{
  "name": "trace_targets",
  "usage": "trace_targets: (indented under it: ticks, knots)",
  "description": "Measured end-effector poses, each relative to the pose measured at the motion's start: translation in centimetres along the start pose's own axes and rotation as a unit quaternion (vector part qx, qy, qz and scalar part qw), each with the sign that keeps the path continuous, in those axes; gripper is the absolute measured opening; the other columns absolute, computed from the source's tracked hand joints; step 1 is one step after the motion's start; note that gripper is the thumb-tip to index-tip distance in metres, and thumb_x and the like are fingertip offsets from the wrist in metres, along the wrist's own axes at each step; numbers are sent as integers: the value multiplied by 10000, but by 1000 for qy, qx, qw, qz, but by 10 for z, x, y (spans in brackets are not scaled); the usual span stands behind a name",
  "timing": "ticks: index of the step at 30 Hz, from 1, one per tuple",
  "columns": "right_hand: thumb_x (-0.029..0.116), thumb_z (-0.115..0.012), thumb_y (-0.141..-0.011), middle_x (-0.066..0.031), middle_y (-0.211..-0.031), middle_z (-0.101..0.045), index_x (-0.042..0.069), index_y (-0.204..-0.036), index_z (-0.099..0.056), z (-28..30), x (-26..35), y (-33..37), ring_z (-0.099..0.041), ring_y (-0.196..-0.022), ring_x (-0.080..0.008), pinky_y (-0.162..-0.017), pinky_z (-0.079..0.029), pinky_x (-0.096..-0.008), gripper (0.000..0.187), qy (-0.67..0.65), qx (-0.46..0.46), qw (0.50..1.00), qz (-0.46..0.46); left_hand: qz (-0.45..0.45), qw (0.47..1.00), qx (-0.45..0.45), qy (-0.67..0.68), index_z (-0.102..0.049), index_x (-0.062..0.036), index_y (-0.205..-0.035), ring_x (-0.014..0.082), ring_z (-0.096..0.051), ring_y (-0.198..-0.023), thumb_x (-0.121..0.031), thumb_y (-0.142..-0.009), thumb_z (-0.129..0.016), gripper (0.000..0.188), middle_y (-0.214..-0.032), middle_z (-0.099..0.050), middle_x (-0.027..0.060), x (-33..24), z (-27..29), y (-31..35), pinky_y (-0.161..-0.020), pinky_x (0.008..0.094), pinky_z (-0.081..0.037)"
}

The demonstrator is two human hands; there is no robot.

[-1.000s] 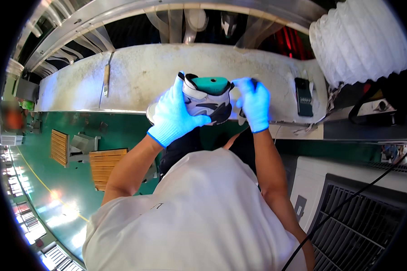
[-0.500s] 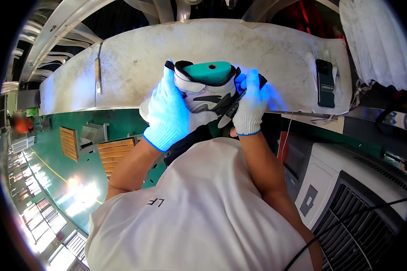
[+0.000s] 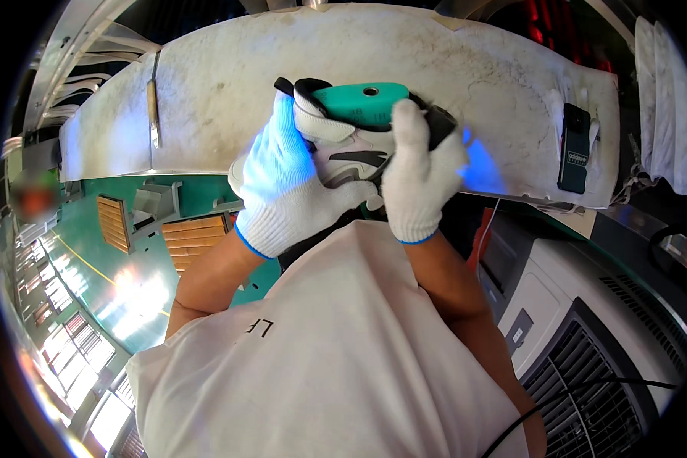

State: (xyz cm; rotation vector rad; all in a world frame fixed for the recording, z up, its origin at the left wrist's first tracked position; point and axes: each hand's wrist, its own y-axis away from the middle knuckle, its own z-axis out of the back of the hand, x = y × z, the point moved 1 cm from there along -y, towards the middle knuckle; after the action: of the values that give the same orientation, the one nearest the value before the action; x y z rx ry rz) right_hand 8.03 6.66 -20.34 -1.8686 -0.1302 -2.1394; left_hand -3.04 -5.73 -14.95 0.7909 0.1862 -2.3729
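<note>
A white and grey shoe (image 3: 332, 138) with dark trim sits between my hands at the near edge of the bench, its opening facing up. Inside it a teal shoe last (image 3: 351, 104) with a round hole in its top sticks out above the collar. My left hand (image 3: 286, 172), in a white knit glove, is closed round the shoe's left side, with its dark-tipped thumb or finger by the tongue. My right hand (image 3: 421, 175), gloved alike, holds the right end, its thumb up against the last. That hand's fingers are mostly hidden, and the shoe's underside cannot be seen.
A pale, stained bench top (image 3: 229, 76) curves across the front. On it lie a thin wooden-handled tool (image 3: 153, 111) at left and a dark phone (image 3: 575, 149) at right. A large grey machine (image 3: 565, 298) stands at lower right. Wooden slatted pieces (image 3: 195, 242) stand at left.
My right hand has turned over and closed over the shoe's right end, hiding the dark strap-like part there. Shoe and left hand have shifted slightly. The view has tilted a little.
</note>
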Motion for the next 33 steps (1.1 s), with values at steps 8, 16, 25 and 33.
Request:
trace_targets:
  ticks: [8, 16, 25, 33]
  knots:
    - [396, -832, -1019, -142, -1008, -790, -37, -1220, -733, -16, 8, -14, -746, -900, -263, -852, -613, -393, 488, -69, 48, 996, -8, 3, 995, 74, -68, -69, 204, -1696, 488, -707, -1282, -496, -683, -1034, 1564, -1454, -622, 344, -2, 18, -3, -1096, 505, -587]
    - [478, -814, -1031, -180, -1118, -819, -23, -1246, -725, -13, 0, -12, -785, -1030, -318, -955, -616, -442, 552, -62, 61, 995, -38, -54, 993, 21, -105, -26, 145, -1737, 509, -723, -1284, -493, -692, -1038, 1588, -1484, -638, 357, 7, 10, 7, -1110, 512, -593]
    - [396, -722, -1085, -51, -867, -664, 46, -966, -693, 16, -16, -35, -742, -879, -229, -839, -616, -386, 370, -281, -13, 939, -198, -46, 994, 10, -98, -82, 111, -1749, 476, -728, -1256, -613, -687, -1028, 1596, -1445, -652, 324, 5, 10, 11, -1087, 510, -594]
    - [479, -651, -1149, 22, -639, -530, 170, -884, -536, 54, -27, -51, -513, -503, -140, -504, -461, -308, 423, -472, 5, 837, -276, -28, 995, 14, -95, -92, 127, -1738, 493, -718, -1270, -614, -700, -1022, 1578, -1460, -637, 340, 1, 10, 10, -1104, 516, -586]
